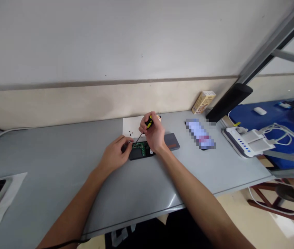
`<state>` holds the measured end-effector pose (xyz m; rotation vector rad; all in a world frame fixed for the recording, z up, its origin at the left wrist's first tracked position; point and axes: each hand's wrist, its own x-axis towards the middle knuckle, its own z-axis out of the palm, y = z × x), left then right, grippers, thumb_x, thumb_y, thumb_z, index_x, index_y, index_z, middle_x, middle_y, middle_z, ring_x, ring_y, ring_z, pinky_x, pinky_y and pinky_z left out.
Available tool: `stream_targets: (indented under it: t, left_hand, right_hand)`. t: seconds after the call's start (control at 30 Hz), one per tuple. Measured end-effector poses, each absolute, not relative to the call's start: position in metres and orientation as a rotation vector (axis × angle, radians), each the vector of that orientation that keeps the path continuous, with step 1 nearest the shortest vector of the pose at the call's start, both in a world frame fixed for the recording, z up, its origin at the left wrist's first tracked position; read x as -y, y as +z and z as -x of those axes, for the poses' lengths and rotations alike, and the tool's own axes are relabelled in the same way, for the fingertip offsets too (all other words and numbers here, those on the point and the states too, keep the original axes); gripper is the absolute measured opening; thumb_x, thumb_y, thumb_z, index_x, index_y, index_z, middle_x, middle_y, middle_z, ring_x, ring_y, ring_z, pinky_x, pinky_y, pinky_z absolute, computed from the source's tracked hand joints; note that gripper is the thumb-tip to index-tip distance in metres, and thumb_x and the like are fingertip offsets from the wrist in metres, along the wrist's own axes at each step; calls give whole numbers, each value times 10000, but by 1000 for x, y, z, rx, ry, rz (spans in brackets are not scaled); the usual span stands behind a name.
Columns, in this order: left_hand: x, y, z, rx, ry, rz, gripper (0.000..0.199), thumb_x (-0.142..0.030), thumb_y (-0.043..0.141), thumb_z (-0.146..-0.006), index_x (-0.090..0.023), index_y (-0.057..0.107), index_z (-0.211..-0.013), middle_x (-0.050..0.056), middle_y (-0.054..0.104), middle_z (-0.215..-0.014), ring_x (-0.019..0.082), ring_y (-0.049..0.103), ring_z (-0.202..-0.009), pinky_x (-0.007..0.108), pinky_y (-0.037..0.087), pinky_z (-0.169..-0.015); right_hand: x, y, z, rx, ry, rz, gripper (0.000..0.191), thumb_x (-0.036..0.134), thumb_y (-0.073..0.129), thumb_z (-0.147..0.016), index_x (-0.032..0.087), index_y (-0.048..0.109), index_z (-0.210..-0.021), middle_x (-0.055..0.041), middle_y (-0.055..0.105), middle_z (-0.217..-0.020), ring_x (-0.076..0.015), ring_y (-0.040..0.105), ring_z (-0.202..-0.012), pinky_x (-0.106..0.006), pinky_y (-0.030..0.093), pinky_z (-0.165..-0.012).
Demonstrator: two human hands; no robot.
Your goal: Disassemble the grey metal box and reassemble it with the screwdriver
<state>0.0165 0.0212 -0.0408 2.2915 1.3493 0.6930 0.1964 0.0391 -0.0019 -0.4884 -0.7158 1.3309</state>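
In the head view, an open case mid-desk holds a board. The right hand is curled tight round a screwdriver; the left hand, half-curled, is at the case's nine o'clock end, grip unclear. Desk edge at six, wall at twelve.

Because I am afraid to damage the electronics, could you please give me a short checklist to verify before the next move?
1. Screwdriver held in the right hand: ok.
2. Its tip seated properly: cannot tell, too small to see.
3. Left hand at the left end of the black housing: ok.
4. Small dark pieces gathered on the white paper: ok.
5. Green circuit board covered: not ok, it is exposed.
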Motion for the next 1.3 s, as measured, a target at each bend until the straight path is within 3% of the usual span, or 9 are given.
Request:
stream_targets:
  t: [0.3,0.5,0.7,0.97,1.17,1.3]
  left_hand:
    - [-23,-46,-15,-1331,711,-2319,225,-318,460,-1030,-220,663,-1031,30,675,-1025,195,644,-934,314,477,-818]
    - [-22,-46,-16,-1335,710,-2327,218,-307,465,-1030,-218,662,-1001,29,681,-1013,193,652,-931,315,479,-820]
    - [-18,-45,-18,-1351,742,-2322,207,-350,533,-1013,-234,691,-1079,33,674,-1057,187,660,-920,321,507,-842]
    - [-19,-50,-19,-1292,876,-2317,191,-339,561,-999,-232,719,-1014,39,623,-1033,184,644,-989,332,519,-914]
    - [-23,-39,-22,-1405,894,-2350,173,-315,577,-992,-249,731,-1032,30,645,-1070,180,659,-1000,307,512,-873]
    - [-45,-25,-44,-1378,715,-2462,179,-307,571,-996,-267,740,-1038,15,682,-1071,179,664,-952,299,494,-797]
  right_hand:
    - [-39,-1,-194,717,1364,527,392,556,501,-1000,240,480,-769,29,350,-658,-123,332,-564,-252,332,-517]
    - [-40,-2,-195,718,1366,430,344,476,526,-1001,227,511,-764,29,354,-651,-114,298,-560,-249,286,-516]
    - [-37,2,-199,693,1380,433,366,506,504,-1002,231,473,-762,35,332,-657,-109,317,-548,-255,332,-524]
    - [-35,12,-207,714,1328,550,377,543,476,-993,243,449,-767,40,331,-645,-110,309,-525,-266,365,-527]
    - [-44,11,-240,688,1174,586,377,542,490,-986,242,442,-762,45,314,-644,-107,316,-513,-254,372,-515]
    - [-51,8,-270,647,1106,602,402,574,507,-975,244,432,-759,52,318,-630,-105,336,-500,-246,380,-507]
